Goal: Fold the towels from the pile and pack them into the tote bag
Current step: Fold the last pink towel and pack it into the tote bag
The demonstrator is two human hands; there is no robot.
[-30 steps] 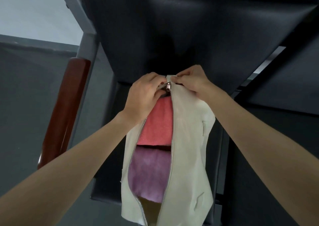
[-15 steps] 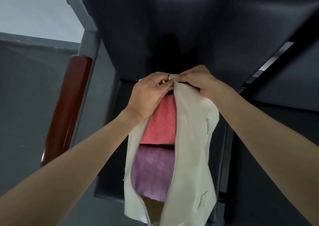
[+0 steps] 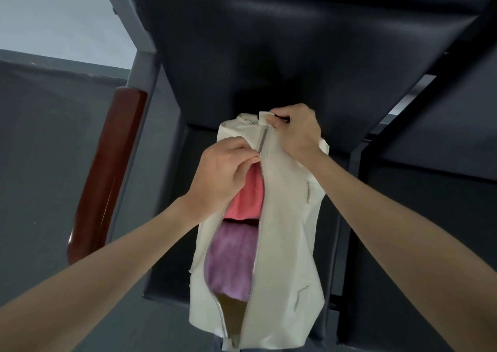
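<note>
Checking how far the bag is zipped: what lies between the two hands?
In the head view, a short closed stretch of zipper on the tote bag runs between the left hand and right hand.

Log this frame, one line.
phase: zipping tote bag | left hand: pinches zipper pull | right hand: grips bag end | inside: pink towel, purple towel

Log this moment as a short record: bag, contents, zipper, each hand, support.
bag: cream tote bag, lying on its side
contents: pink towel above purple towel, both inside
zipper: zipper closed only at far end, open along the rest
left hand: left hand pinches the zipper
right hand: right hand grips bag's far end
support: black chair
</note>
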